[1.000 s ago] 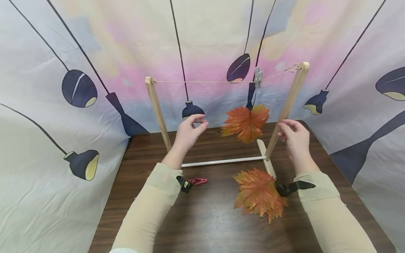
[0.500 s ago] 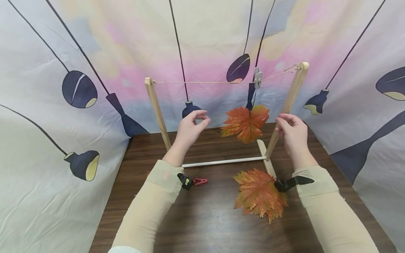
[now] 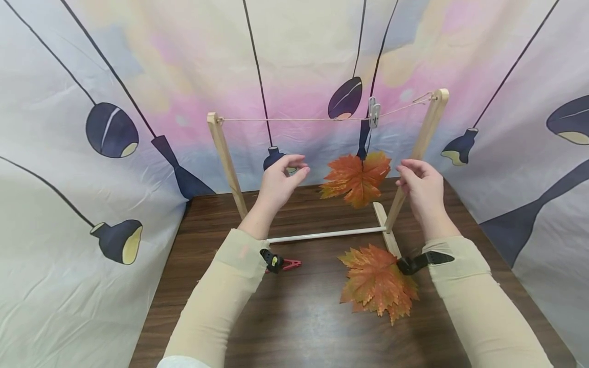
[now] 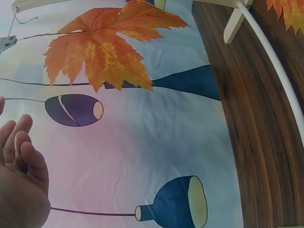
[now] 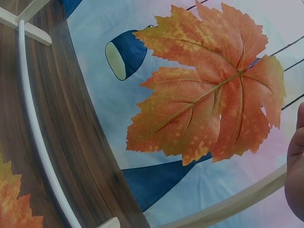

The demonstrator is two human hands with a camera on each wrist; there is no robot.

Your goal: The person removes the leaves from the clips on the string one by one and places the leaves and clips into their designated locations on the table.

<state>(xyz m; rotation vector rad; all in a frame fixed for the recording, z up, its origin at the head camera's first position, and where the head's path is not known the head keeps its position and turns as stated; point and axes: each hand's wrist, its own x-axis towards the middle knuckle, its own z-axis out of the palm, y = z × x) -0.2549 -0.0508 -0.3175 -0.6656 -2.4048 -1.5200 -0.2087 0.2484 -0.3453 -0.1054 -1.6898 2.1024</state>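
Note:
An orange maple leaf hangs by its stem from a grey clothespin on a string. That string runs between the two posts of a wooden stand. My left hand is raised to the left of the hanging leaf, fingers loosely bent and nothing in them. On the leaf's other side, in front of the right post, is my right hand, its fingers bent and holding nothing visible. Both hands are apart from the leaf. The right wrist view shows the leaf close up.
More orange maple leaves lie overlapped on the dark wooden table, below the right wrist. A red clothespin lies near the left wrist, partly hidden by the strap camera. A white bar joins the stand's base. Printed cloth hangs behind.
Both hands have risen slightly and drawn a little closer together around the hanging leaf. The leaf, the clothespins and the stand stay where they were.

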